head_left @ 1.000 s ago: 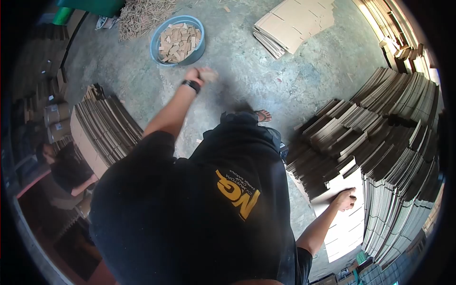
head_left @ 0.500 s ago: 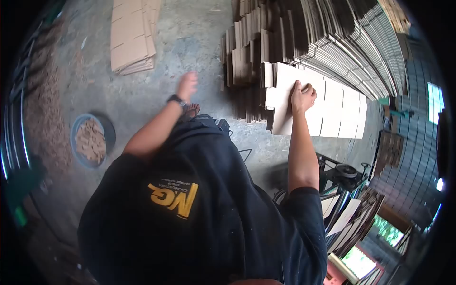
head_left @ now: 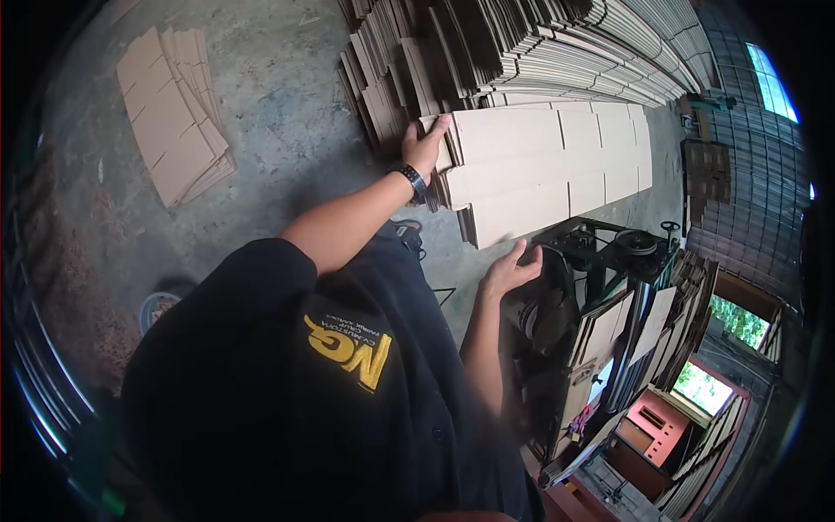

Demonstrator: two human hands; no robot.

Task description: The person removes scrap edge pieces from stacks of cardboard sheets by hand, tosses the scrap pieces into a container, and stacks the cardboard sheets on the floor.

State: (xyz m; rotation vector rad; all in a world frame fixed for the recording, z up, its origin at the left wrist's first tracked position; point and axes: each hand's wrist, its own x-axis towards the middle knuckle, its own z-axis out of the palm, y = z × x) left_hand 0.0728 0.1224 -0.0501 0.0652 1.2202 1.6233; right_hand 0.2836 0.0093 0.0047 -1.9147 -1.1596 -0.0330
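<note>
A stack of slotted cardboard sheets (head_left: 513,152) lies at the upper middle, its pale top face crossed by dark slits. At its left end my left hand (head_left: 422,152), with a black watch on the wrist, has its thumb on top of the sheet edge and its fingers closed around the end. My right hand (head_left: 513,270) is just off the stack's near edge, thumb raised and fingers apart, with nothing in it. How many sheets the left hand grips cannot be made out.
Tall rows of stacked cardboard (head_left: 600,43) stand behind the sheets. More slotted cardboard (head_left: 165,113) lies on the concrete floor to the left. A dark machine with a wheel (head_left: 631,244) is close on the right. A bucket (head_left: 156,306) of scraps is partly hidden by my body.
My left hand has moved from over the floor onto the left end of the cardboard. My right hand has left the top face and come down to the near edge. The view has turned right.
</note>
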